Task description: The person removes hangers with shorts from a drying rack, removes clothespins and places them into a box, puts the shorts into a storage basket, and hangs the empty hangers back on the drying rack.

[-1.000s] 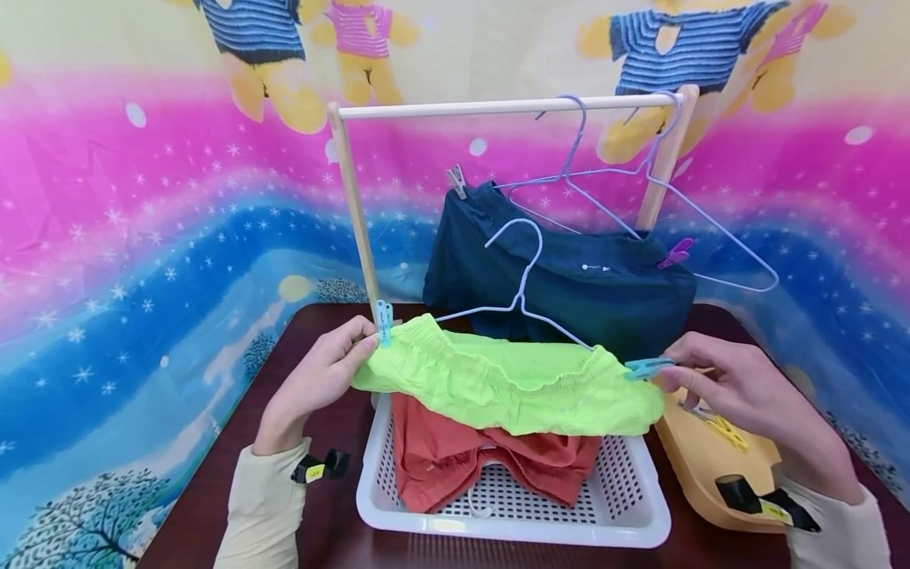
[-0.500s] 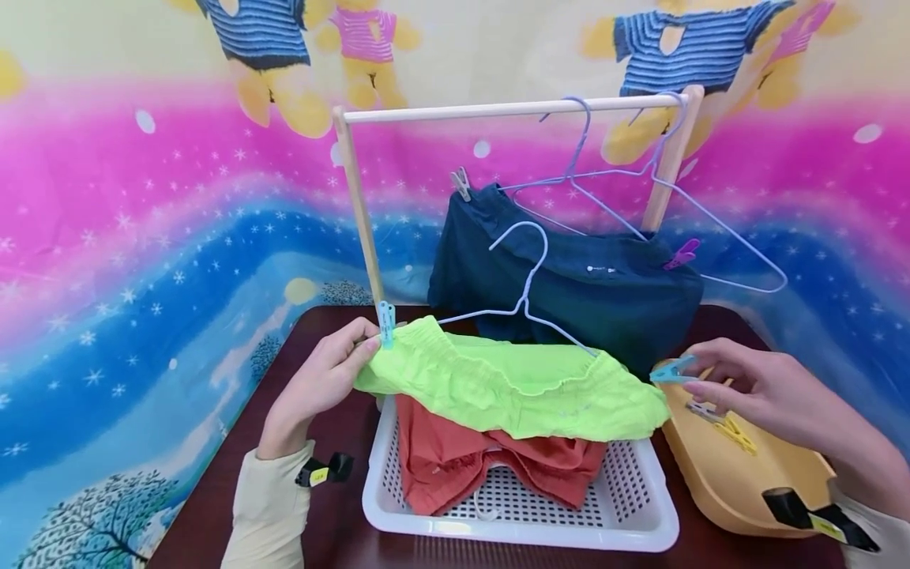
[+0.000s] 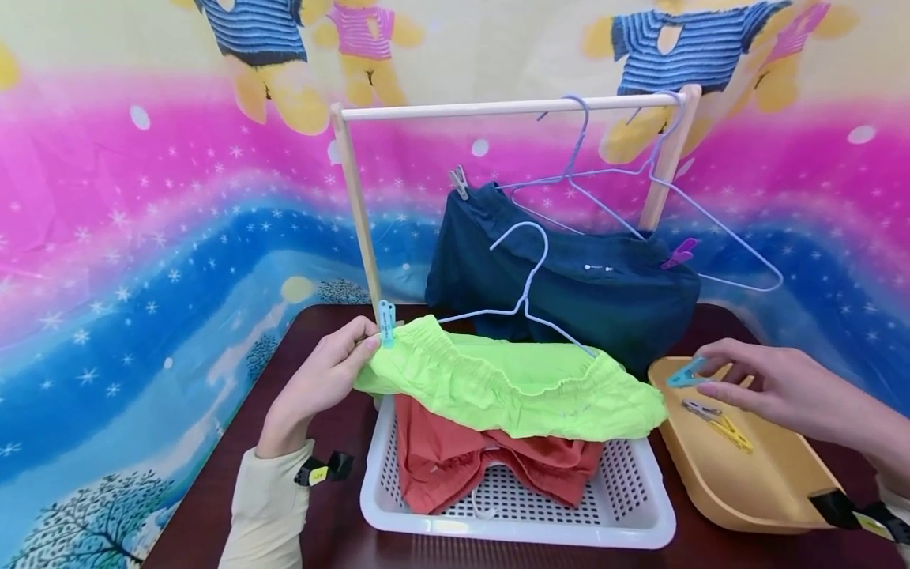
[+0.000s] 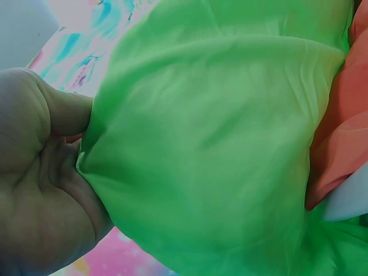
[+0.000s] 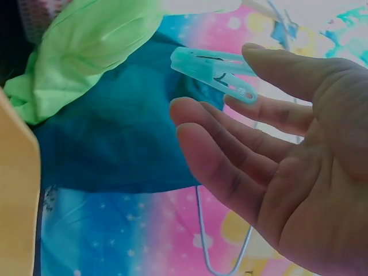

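Lime-green elastic-waist shorts [image 3: 498,379] are held over a white basket, a light purple hanger [image 3: 526,304] set in their waist. My left hand [image 3: 330,367] pinches their left corner, beside a light blue clothespin [image 3: 386,322] clipped on the waistband. In the left wrist view, the thumb and fingers of my left hand [image 4: 52,155] grip the green cloth [image 4: 207,144]. My right hand [image 3: 789,387] pinches another light blue clothespin [image 3: 686,373] between thumb and index finger, apart from the shorts. The right wrist view shows this clothespin [image 5: 210,72] with its handles between the fingertips.
Red shorts [image 3: 434,458] lie in the white basket [image 3: 519,533]. An orange-yellow tray [image 3: 768,482] at right holds a grey clothespin [image 3: 700,409] and a yellow one [image 3: 731,433]. Behind, navy shorts [image 3: 554,276] and purple hangers hang from a wooden rack [image 3: 455,111].
My right hand has moved right with its clothespin, away from the right end of the green waistband to above the tray. My left hand keeps its hold on the shorts.
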A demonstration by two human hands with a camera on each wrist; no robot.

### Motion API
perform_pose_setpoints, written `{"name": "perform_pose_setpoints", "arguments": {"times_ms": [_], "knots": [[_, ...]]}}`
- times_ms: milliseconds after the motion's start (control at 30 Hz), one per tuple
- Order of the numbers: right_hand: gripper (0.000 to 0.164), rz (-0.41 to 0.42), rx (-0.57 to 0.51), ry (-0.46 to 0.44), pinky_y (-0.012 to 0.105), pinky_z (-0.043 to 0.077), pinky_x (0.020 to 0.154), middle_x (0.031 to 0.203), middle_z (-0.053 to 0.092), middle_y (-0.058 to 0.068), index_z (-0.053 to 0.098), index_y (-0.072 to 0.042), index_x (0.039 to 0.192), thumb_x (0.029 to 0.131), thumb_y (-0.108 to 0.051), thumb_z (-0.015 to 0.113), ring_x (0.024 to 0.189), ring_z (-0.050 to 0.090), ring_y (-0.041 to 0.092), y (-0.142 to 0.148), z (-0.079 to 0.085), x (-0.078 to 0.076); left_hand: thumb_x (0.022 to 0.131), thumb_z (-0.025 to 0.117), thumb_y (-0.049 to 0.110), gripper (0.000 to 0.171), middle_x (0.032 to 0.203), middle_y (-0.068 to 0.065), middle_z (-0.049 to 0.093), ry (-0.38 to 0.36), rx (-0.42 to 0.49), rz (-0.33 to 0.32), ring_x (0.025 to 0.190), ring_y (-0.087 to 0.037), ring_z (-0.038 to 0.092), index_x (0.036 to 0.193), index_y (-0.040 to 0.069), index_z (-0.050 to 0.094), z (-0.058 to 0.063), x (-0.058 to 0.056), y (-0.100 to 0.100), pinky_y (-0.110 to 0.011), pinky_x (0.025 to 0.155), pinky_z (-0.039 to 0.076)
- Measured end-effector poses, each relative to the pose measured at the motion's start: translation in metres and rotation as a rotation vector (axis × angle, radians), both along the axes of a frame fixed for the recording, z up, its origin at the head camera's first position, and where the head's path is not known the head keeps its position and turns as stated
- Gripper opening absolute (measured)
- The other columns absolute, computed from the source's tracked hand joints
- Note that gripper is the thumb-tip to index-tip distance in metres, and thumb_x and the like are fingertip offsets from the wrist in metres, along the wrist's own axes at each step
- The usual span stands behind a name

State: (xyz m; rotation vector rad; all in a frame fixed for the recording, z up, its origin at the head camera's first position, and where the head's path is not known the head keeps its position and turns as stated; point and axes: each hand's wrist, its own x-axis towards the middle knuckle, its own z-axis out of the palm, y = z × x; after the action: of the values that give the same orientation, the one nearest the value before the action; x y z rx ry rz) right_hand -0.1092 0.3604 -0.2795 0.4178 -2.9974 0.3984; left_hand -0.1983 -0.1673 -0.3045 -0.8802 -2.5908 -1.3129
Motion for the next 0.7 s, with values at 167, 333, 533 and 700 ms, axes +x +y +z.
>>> {"name": "perform_pose_setpoints", "arguments": {"times_ms": [167, 333, 533, 700], "knots": [[0.03, 0.032, 0.022, -0.038, 0.018, 0.049, 0.058, 0.095, 0.068, -0.008, 0.062, -0.017, 0.115, 0.089, -0.029, 0.072, 0.073, 0.061, -0.003, 0.006, -0.002, -0.008, 0.105, 0.045, 0.017, 0.014, 0.073, -0.005, 0.046, -0.004, 0.001, -0.009, 0.063, -0.015, 0.046, 0.095, 0.011, 0.052, 0.0, 0.0, 0.0, -0.026, 0.06, 0.042], [0.019, 0.147, 0.038, -0.121, 0.019, 0.051, 0.061, 0.093, 0.068, -0.013, 0.063, -0.022, 0.109, 0.093, -0.03, 0.068, 0.077, 0.06, -0.008, 0.017, -0.007, -0.023, 0.105, 0.045, 0.016, 0.014, 0.071, -0.003, 0.043, -0.004, 0.003, -0.019, 0.061, -0.015, 0.044, 0.093, 0.011, 0.05, -0.001, -0.001, 0.001, -0.026, 0.059, 0.041], [0.005, 0.278, 0.007, -0.271, 0.019, 0.045, 0.055, 0.078, 0.061, -0.02, 0.063, -0.025, 0.098, 0.096, -0.029, 0.063, 0.065, 0.051, -0.006, 0.024, -0.019, -0.042, 0.105, 0.046, 0.014, 0.014, 0.07, -0.001, 0.041, 0.002, 0.011, -0.023, 0.059, -0.014, 0.041, 0.091, 0.011, 0.05, 0.0, 0.0, 0.003, -0.026, 0.058, 0.039], [0.011, 0.268, 0.002, -0.362, 0.021, 0.043, 0.051, 0.07, 0.055, -0.017, 0.064, -0.021, 0.096, 0.096, -0.032, 0.062, 0.058, 0.048, -0.002, 0.028, -0.029, -0.054, 0.104, 0.045, 0.014, 0.014, 0.069, -0.001, 0.04, 0.006, 0.012, -0.023, 0.058, -0.014, 0.04, 0.091, 0.011, 0.051, 0.0, 0.0, 0.003, -0.026, 0.057, 0.038]]}}
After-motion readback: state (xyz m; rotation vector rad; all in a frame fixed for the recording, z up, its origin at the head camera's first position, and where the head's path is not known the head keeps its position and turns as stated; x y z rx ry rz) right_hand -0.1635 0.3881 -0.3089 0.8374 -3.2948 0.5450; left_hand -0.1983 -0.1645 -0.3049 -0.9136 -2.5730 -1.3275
